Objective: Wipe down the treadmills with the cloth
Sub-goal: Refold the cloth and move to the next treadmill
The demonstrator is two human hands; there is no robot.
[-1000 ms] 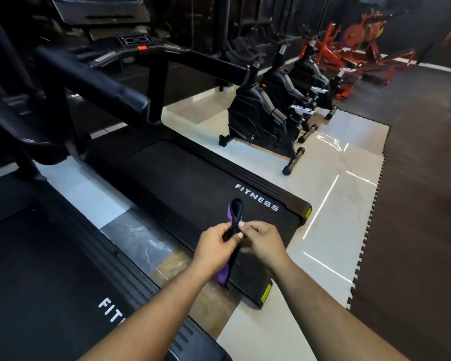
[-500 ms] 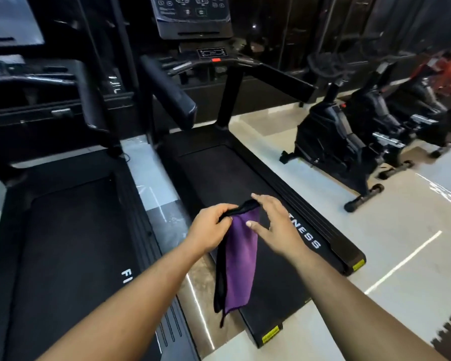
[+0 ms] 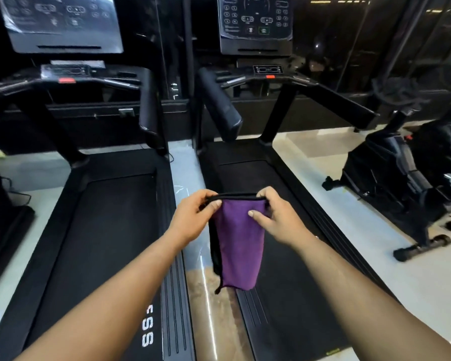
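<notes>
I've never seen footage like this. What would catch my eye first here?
Most striking is the purple cloth hanging in the middle, pinched along its black top edge by the left hand and the right hand. Behind it stand two black treadmills side by side, the left treadmill and the right treadmill, consoles at the top. Exercise bikes sit at the far right.

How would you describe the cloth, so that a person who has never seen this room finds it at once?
Two black treadmills stand side by side; look above the belt of the right treadmill, near its left edge. There the left hand and right hand pinch the top corners of the cloth, which hangs straight down. It is purple with a black edge, the only coloured thing among black machines.
</notes>
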